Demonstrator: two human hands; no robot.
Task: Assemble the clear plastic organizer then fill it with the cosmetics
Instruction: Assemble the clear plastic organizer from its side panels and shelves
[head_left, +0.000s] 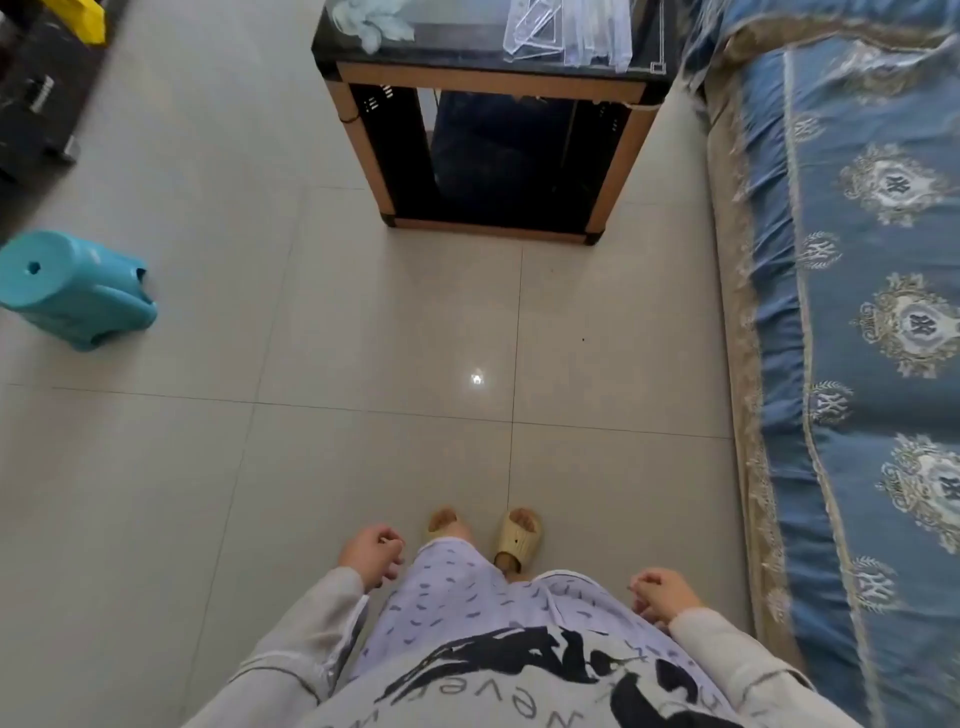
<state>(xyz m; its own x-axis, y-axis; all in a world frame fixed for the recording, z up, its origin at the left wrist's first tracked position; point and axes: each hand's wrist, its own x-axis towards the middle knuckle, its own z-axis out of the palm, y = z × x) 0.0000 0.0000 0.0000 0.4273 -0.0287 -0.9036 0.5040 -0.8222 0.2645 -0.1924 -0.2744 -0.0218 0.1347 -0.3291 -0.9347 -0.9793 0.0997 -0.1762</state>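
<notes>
The view looks down from head height along the body of a standing person. The left hand (371, 553) hangs beside the left thigh with its fingers loosely curled and nothing in its grasp. The right hand (662, 595) hangs beside the right thigh in the same relaxed curl and also grasps nothing. Both arms wear pale grey long sleeves (306, 644).

The clear plastic organizer parts (566, 36), a group of flat transparent panels and angled pieces, lie unassembled on the right portion of the black-topped square side table with a light wooden frame (488, 78). The table stands at the far end of the floor, well apart from both hands. A crumpled pale blue-white plastic wrapping (371, 21) lies on the left portion of the same tabletop, apart from the panels. No cosmetics can be made out on the table from this view.

The grey glossy tiled floor (363, 312) fills the middle of the view. A turquoise plastic stool (72, 291) stands at the left edge. A blue sofa cover with gold crest patterns and a fringed border (857, 312) runs along the right side, just beside the table. The person's feet wear beige open-toed slippers (519, 538).
</notes>
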